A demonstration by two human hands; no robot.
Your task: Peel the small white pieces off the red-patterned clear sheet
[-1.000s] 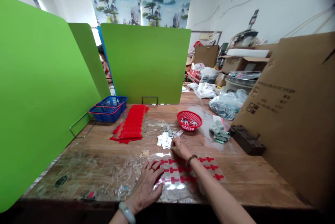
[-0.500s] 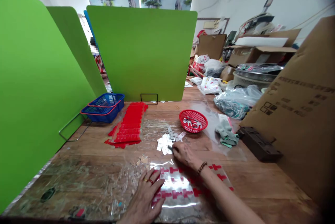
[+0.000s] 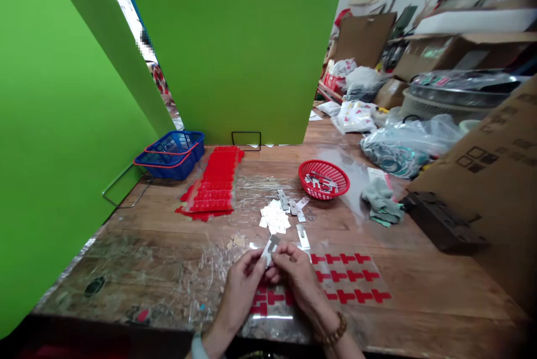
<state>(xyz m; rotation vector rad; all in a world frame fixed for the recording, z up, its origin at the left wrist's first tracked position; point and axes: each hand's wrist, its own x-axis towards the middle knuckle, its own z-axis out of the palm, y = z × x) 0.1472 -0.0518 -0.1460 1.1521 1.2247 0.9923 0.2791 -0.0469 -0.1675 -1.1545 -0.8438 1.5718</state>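
Two hands meeting above the table's (image 3: 419, 303) near edge: left hand (image 3: 242, 285) and right hand (image 3: 298, 274) both pinching one small metal strip (image 3: 271, 249), held over the clear sheet of red T-stickers (image 3: 348, 278). Loose metal pieces (image 3: 276, 217) toward the middle; red basket (image 3: 324, 179) beyond.

round basket (image 3: 324, 179) right of sheet stack (image 3: 212, 185); metal pieces (image 3: 275, 217) between, nearer

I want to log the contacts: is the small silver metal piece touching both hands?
Touching. The head view shows the small silver metal piece pinched between the left hand and right hand fingertips, with no visible gap.
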